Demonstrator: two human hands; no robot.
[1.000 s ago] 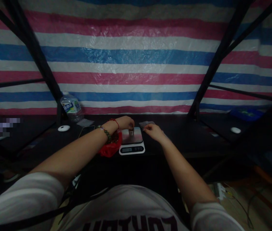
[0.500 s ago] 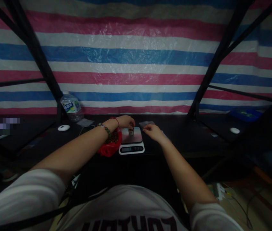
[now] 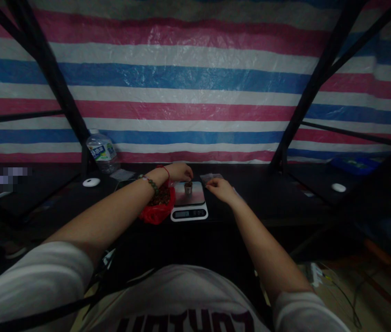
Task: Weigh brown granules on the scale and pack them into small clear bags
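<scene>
A white digital kitchen scale [image 3: 189,207] lies on the black table, its display lit but too small to read. On its plate stands a small cup [image 3: 188,189] with brown bits at its top. My left hand [image 3: 181,172] hovers just above and behind the cup, fingertips pinched; whether something tiny is between them I cannot make out. Under my left wrist sits a red plastic bag [image 3: 157,213] of brown pieces. To the right of the scale, my right hand [image 3: 218,186] rests with fingers drawn together, beside clear plastic bags [image 3: 211,177] partly behind it.
A large clear bottle [image 3: 102,152] stands at the back left, near a white mouse-like object [image 3: 91,182]. Another white object [image 3: 338,187] and a blue tray [image 3: 354,165] lie at the right. Black metal posts [image 3: 299,101] frame a striped tarp [image 3: 188,83].
My left hand has lifted slightly up and away from the cup, so the cup's top shows more. The right hand has stayed in place.
</scene>
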